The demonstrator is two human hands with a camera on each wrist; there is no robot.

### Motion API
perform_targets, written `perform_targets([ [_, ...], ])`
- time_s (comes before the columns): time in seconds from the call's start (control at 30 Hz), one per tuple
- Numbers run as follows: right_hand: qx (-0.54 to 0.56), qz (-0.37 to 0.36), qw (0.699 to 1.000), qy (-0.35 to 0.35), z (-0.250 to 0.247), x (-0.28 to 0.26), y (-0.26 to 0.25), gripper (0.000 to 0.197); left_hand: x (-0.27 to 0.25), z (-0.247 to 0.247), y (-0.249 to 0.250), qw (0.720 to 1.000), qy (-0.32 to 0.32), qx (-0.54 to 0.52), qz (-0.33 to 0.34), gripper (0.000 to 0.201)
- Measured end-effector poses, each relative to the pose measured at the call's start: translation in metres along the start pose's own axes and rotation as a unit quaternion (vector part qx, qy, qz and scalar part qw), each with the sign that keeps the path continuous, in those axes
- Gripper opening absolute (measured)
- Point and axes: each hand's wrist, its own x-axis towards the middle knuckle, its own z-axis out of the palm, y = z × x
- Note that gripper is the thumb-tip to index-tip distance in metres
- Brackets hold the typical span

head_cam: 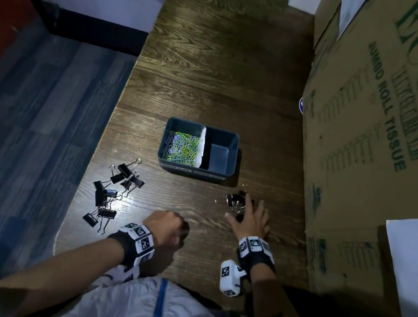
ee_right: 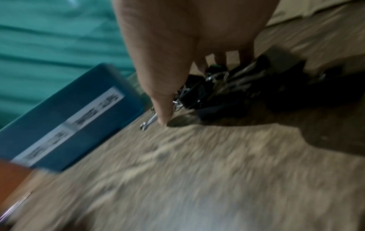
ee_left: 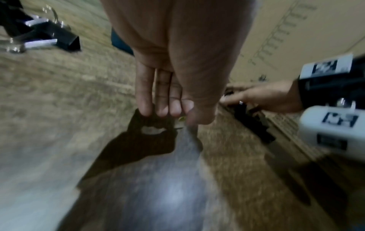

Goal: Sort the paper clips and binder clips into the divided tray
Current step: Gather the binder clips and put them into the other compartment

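Now my right hand (head_cam: 250, 218) lies spread over the small binder clips (head_cam: 235, 200) on the bench (head_cam: 216, 76), ready to gather them. Paper clips (head_cam: 182, 145) fill the tray (head_cam: 230, 134)'s left half; next comes lifting into the empty right. My left hand (head_cam: 165, 224) is curled, pinching something tiny.

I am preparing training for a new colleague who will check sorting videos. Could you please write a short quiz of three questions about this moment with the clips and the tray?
1. True or false: in the head view, the right compartment of the tray is already full.
2. Which hand touches the small pile of binder clips in front of the tray? A: the left hand. B: the right hand. C: neither hand.
3. Fill the gap: the coloured paper clips lie in the ___ compartment of the tray.

Key: 1 false; 2 B; 3 left.
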Motion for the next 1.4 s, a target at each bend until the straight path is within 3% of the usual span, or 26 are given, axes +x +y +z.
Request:
perform_targets([
  [0.13,-0.019,-0.054,0.998,0.029,0.02,-0.017,-0.023,0.084,0.011,-0.055,-0.009,0.985,0.16,-0.058,-0.027,0.015],
  [0.27,-0.028,-0.119,0.992,0.027,0.038,-0.037,-0.042,0.075,0.036,-0.114,-0.019,0.94,0.311,-0.132,-0.057,0.009],
  [0.33,-0.016,-0.152,0.988,0.023,0.042,-0.043,-0.049,0.071,0.046,-0.132,-0.023,0.924,0.349,-0.138,-0.071,0.007],
  [0.43,0.0,-0.181,0.982,0.048,0.036,-0.048,-0.052,0.067,0.051,-0.135,-0.037,0.922,0.357,-0.127,-0.076,0.006],
  [0.5,0.03,-0.148,0.985,0.082,0.026,-0.045,-0.044,0.066,0.045,-0.125,-0.054,0.916,0.37,-0.125,-0.087,0.007],
  [0.6,0.088,0.005,0.987,0.133,0.011,-0.036,-0.02,0.067,0.02,-0.097,-0.086,0.893,0.407,-0.126,-0.145,0.016],
  [0.63,0.095,0.062,0.982,0.149,0.009,-0.033,-0.01,0.068,0.011,-0.084,-0.098,0.888,0.404,-0.119,-0.182,0.021],
  [0.7,0.113,0.138,0.973,0.146,0.011,-0.028,0.008,0.073,-0.007,-0.054,-0.12,0.894,0.34,-0.116,-0.269,0.043],
  [0.8,0.145,0.141,0.977,0.067,0.022,-0.027,0.015,0.086,-0.017,-0.013,-0.144,0.917,0.199,-0.118,-0.326,0.072],
  [0.87,0.112,0.102,0.988,0.022,0.028,-0.031,0.005,0.092,-0.015,0.003,-0.145,0.937,0.147,-0.107,-0.299,0.077],
  [1.0,0.053,0.015,0.998,0.0,0.036,-0.038,-0.03,0.092,-0.007,0.011,-0.116,0.963,0.121,-0.05,-0.235,0.073],
  [1.2,-0.047,-0.103,0.994,-0.008,0.054,-0.05,-0.069,0.075,0.002,0.025,-0.066,0.988,0.068,0.004,-0.137,0.075],
  [1.33,-0.026,-0.169,0.985,0.009,0.056,-0.062,-0.075,0.066,-0.002,0.025,-0.049,0.998,0.037,0.01,-0.058,0.073],
  [1.4,0.006,-0.197,0.98,0.018,0.05,-0.064,-0.073,0.062,-0.01,0.02,-0.049,0.998,0.055,0.012,-0.035,0.07],
])
